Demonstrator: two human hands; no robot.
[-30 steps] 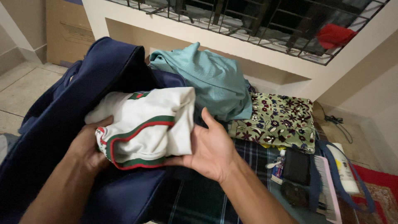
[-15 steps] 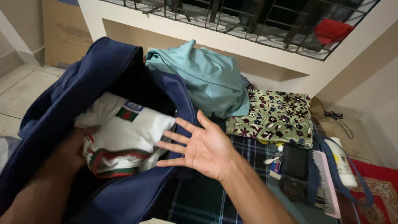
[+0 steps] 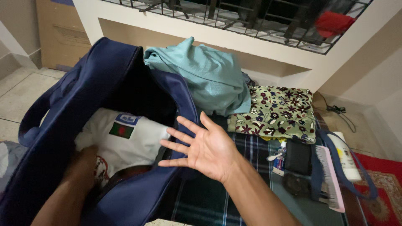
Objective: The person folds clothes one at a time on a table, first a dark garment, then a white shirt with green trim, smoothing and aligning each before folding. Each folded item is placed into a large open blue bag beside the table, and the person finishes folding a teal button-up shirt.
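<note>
A navy blue duffel bag lies open on the left. Inside it rests a folded white shirt with a red and green patch and striped trim. My left hand reaches into the bag and presses on the shirt's lower left part; its fingers are mostly hidden by the cloth and the bag's edge. My right hand hovers just right of the bag's opening, palm up, fingers spread, holding nothing.
A teal garment and a folded green floral cloth lie on a dark plaid sheet. Further right sit a black wallet, a pink comb, a white bottle and a small tube. A wall ledge runs behind.
The white shirt went from both hands down into the bag. My right hand let go and pulled away with fingers spread. My left hand followed the shirt deeper inside.
</note>
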